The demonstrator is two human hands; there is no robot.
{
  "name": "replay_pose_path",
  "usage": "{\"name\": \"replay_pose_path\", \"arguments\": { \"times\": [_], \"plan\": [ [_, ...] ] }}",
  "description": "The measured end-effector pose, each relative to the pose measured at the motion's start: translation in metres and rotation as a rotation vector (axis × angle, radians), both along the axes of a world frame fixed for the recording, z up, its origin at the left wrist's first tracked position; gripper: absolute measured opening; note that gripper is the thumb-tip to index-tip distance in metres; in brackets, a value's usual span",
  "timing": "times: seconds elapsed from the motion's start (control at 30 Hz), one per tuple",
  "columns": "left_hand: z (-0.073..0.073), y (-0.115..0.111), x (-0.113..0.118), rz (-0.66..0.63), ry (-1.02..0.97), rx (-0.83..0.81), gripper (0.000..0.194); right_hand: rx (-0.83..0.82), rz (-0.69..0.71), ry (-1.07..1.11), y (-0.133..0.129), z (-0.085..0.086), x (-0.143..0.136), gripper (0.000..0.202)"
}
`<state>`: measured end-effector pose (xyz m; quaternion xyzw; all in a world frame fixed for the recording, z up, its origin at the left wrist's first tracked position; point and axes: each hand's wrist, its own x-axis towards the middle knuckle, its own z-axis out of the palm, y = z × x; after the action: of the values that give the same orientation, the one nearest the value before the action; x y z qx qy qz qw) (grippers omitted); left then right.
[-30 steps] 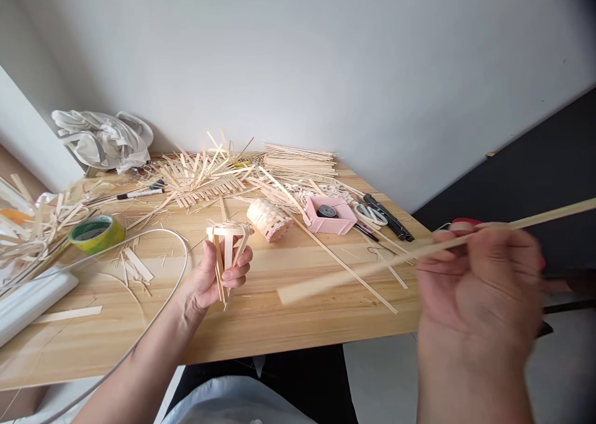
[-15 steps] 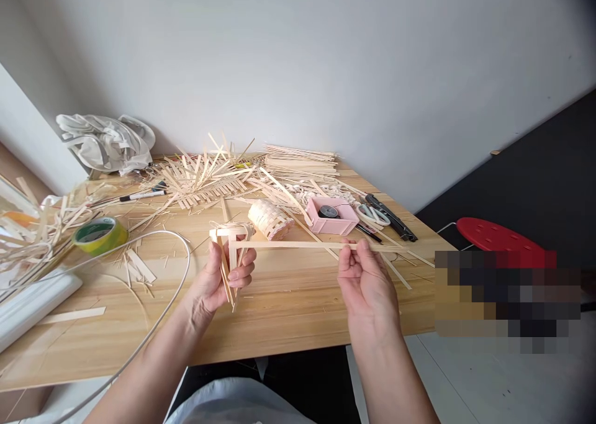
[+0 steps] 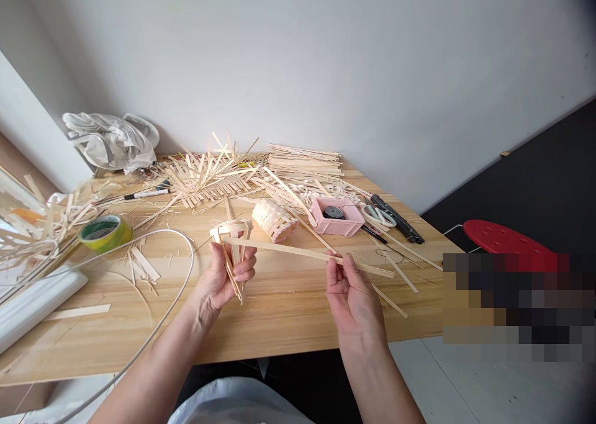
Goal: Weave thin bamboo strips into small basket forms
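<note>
My left hand (image 3: 228, 275) is closed around a small frame of pale bamboo strips (image 3: 231, 228), with a ring at its top and strip ends pointing down through the grip. From this frame a long flat bamboo strip (image 3: 288, 250) runs to the right. My right hand (image 3: 351, 287) pinches that strip between thumb and fingers near its far end, which sticks out beyond the fingertips. Just behind the hands a small woven bamboo cylinder (image 3: 274, 220) lies on its side. How the strip joins the frame is partly hidden by the left fingers.
The wooden table (image 3: 288, 315) also bears a pink crate (image 3: 342, 225), scissors (image 3: 379, 216), a black cutter (image 3: 398, 219), green-yellow tape (image 3: 105, 233), a marker (image 3: 146, 193) and heaped bamboo strips (image 3: 209, 179). A white cable (image 3: 179, 287) loops beside my left arm. A red stool (image 3: 503, 238) stands right.
My right hand has moved left and slightly down, so the strip now slopes downward to the right and bows a little. The left hand keeps its hold on the frame. The view has shifted slightly.
</note>
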<state>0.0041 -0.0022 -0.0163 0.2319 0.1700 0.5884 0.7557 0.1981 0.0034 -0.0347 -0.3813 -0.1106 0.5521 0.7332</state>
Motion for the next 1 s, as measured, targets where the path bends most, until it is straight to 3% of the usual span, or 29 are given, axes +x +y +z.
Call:
{"name": "replay_pose_path", "arguments": {
  "times": [0.3,0.47,0.6,0.67,0.77,0.8,0.83,0.93,1.0],
  "plan": [
    [0.0,0.0,0.0,0.061,0.067,-0.014,0.048,-0.01,0.069,-0.043,-0.006,-0.007,-0.004,0.018],
    [0.004,0.0,0.001,0.081,0.115,-0.032,0.044,-0.01,0.192,-0.033,-0.006,-0.013,-0.002,0.026],
    [0.007,0.002,-0.002,0.129,0.137,-0.025,0.042,-0.114,0.427,0.001,-0.011,-0.008,-0.005,0.036],
    [0.007,0.003,-0.004,0.14,0.144,-0.022,0.04,-0.137,0.609,-0.046,-0.017,-0.003,-0.007,0.039],
    [0.006,0.005,-0.005,0.139,0.173,-0.018,0.037,-0.06,0.96,-0.305,-0.03,0.012,-0.008,0.042],
    [0.005,0.005,-0.005,0.135,0.186,-0.02,0.036,-0.01,1.008,-0.454,-0.033,0.019,-0.009,0.042],
    [0.005,0.005,-0.004,0.128,0.199,-0.02,0.036,0.061,0.942,-0.628,-0.035,0.026,-0.011,0.04],
    [0.004,0.003,0.0,0.102,0.219,-0.021,0.039,0.339,0.467,-1.167,-0.032,0.047,-0.018,0.016],
    [0.004,0.002,0.003,0.09,0.224,-0.016,0.039,0.437,0.417,-1.377,-0.024,0.054,-0.025,0.013]
  ]
}}
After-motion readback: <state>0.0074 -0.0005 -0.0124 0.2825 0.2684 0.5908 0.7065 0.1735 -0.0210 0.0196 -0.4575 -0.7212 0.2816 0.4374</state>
